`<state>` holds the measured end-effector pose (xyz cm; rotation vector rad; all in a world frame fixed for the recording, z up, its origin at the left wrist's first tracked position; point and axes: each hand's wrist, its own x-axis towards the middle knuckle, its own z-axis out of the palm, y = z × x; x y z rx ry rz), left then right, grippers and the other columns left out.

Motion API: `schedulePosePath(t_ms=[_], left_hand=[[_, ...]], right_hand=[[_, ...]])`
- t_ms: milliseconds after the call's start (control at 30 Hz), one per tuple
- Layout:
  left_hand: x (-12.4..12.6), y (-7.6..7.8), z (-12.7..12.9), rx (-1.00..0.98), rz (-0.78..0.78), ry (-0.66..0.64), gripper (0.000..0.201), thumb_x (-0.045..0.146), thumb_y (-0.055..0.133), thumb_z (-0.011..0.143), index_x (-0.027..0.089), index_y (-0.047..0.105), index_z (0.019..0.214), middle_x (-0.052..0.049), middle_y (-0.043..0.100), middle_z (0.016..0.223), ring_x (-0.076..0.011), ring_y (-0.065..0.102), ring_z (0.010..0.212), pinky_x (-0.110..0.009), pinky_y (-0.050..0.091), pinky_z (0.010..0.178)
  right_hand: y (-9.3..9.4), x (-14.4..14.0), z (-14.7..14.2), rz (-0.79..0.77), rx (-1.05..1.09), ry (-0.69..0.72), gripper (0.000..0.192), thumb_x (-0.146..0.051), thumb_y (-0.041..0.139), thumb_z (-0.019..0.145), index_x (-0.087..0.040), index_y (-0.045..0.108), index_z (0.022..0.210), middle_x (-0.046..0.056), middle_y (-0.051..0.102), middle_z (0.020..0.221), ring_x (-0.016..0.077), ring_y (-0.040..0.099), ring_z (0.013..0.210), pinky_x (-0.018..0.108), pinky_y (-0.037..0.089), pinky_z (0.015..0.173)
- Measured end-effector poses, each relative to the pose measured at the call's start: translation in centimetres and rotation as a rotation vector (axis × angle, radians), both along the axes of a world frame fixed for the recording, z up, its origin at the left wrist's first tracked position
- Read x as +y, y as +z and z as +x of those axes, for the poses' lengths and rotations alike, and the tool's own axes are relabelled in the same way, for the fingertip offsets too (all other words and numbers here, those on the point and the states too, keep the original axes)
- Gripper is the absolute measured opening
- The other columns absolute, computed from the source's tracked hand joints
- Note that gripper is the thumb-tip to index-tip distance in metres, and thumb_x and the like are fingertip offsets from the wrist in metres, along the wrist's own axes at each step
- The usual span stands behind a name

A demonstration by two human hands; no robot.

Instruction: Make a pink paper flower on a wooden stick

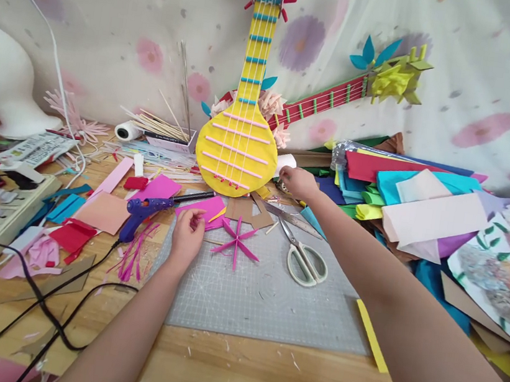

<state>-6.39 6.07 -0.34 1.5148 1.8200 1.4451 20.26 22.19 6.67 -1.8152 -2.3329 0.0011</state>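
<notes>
Head view, left hand [187, 235]: fingers curled, resting on the cutting mat [265, 292], fingertips pinching the edge of a pink paper sheet [208, 210].
Right hand [297, 181]: stretched forward beside the yellow paper lute [236, 151], fingers bunched on something small; what it is I cannot tell.
Pink sheet: probably light, floppy, easily creased; best taken at an edge.
Pink star [236, 244]: lies between the hands, thin, likely fragile.
Nearby: scissors [303, 254], glue gun [142, 214].
</notes>
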Motion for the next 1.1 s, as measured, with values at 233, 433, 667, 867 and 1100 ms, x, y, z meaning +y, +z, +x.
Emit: schedulePosePath(t_ms=[233,433,667,867,1100], left_hand=[[-0.7,0.3,-0.1,0.031,0.006,-0.023,0.018,0.017,0.049,0.072,0.018,0.059,0.087,-0.003,0.053,0.082,-0.0121,0.050,0.069,-0.026,0.043,0.063],[-1.2,0.5,-0.2,0.063,0.005,-0.031,0.017,0.018,0.048,0.073,0.018,0.059,0.087,-0.003,0.055,0.082,-0.0127,0.051,0.071,-0.025,0.043,0.063],[-1.4,1.0,-0.4,0.111,0.007,-0.051,0.016,0.018,0.049,0.074,0.018,0.058,0.087,-0.003,0.054,0.082,-0.0126,0.050,0.071,-0.025,0.044,0.062],[-1.7,0.7,0.3,0.108,-0.025,-0.094,0.017,0.019,0.047,0.076,0.019,0.058,0.090,-0.004,0.053,0.082,-0.0131,0.051,0.071,-0.026,0.045,0.061],[0.0,11.1,-4.1,0.049,0.116,-0.074,0.025,0.030,0.050,0.077,0.023,0.052,0.102,-0.004,0.058,0.096,-0.0143,0.056,0.087,-0.029,0.048,0.078]], right_hand=[[-1.0,-3.5,1.2,-0.550,0.888,0.209,0.020,-0.035,0.058,0.074,-0.017,0.051,0.070,0.000,0.062,0.064,0.0119,0.060,0.064,0.026,0.048,0.066],[-1.2,-4.8,1.1,-0.616,0.890,0.244,0.034,-0.048,0.065,0.065,-0.017,0.052,0.070,0.000,0.059,0.061,0.0110,0.057,0.059,0.024,0.047,0.058],[-0.3,-2.9,-1.3,-0.216,1.020,-0.104,0.041,-0.049,0.047,0.080,-0.017,0.048,0.107,0.008,0.060,0.100,0.0123,0.060,0.081,0.023,0.050,0.067],[-0.5,-2.0,-4.7,-0.346,1.318,0.084,0.046,-0.049,0.041,0.083,-0.023,0.040,0.121,0.006,0.056,0.115,0.0131,0.059,0.092,0.026,0.050,0.076],[-1.8,-0.5,-5.4,-0.371,1.453,0.118,0.045,-0.051,0.049,0.076,-0.025,0.048,0.113,0.003,0.060,0.110,0.0153,0.059,0.090,0.027,0.052,0.068]])
